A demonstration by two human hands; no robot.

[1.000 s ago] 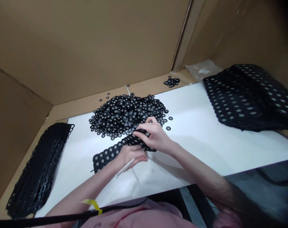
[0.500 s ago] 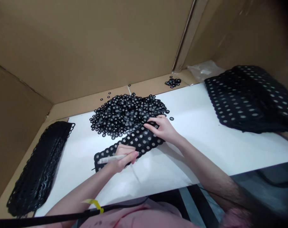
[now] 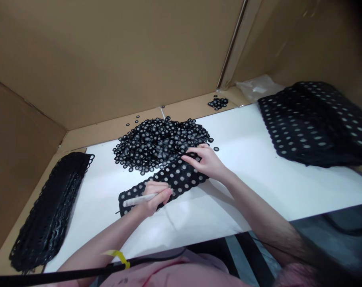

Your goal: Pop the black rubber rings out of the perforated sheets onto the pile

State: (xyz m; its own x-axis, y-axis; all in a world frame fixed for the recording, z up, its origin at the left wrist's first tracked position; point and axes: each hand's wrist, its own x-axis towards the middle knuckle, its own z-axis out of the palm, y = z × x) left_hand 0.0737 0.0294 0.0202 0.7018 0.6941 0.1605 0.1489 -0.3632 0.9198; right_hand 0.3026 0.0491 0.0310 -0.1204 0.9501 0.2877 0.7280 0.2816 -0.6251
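My left hand (image 3: 157, 198) is closed around a white pen-like tool (image 3: 137, 199), its tip end near the lower edge of a black strip with pale dots (image 3: 181, 177). The strip lies slanted on the white board. At the strip's upper right end, my right hand (image 3: 205, 160) pinches its edge between thumb and fingers. Behind the strip and touching it is a large heap of small black rings with pale centres (image 3: 157, 139).
A stack of black perforated strips (image 3: 49, 211) lies at the left. Black dotted sheets (image 3: 306, 123) are piled at the right, near a clear plastic bag (image 3: 258, 87). A small ring cluster (image 3: 218, 103) sits at the back by cardboard walls (image 3: 124, 59).
My left hand has shifted slightly left along the strip with the white tool. My right hand stays at the strip's upper right end.
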